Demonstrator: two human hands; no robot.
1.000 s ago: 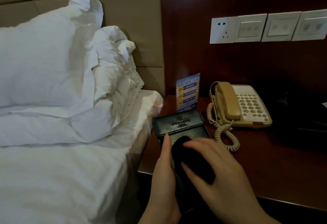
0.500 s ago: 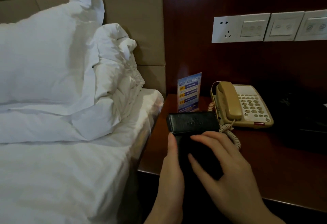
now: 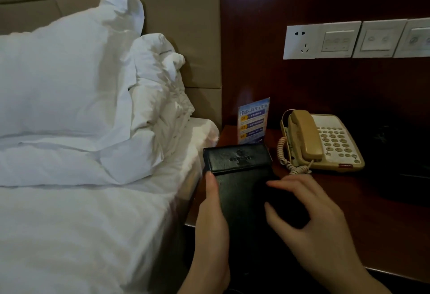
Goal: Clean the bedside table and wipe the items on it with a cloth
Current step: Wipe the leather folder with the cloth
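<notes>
A black leather folder (image 3: 237, 160) with an embossed flap is held over the front left corner of the dark wooden bedside table (image 3: 384, 228). My left hand (image 3: 213, 219) grips its left edge, thumb on top just under the flap. My right hand (image 3: 318, 221) lies over the folder's lower right part, fingers curled round a dark cloth (image 3: 287, 212) that presses on the leather. The cloth is hard to tell from the folder in the dim light.
A beige corded phone (image 3: 325, 145) and a blue standing sign card (image 3: 253, 120) sit at the back of the table. A dark object (image 3: 404, 154) lies at far right. The white bed (image 3: 93, 235) with pillows (image 3: 58, 79) adjoins the left. Wall sockets and switches (image 3: 337, 41) are above.
The folder's far end has come up and shifted right toward the phone. My right hand with the cloth has slid from the folder's middle toward its right side.
</notes>
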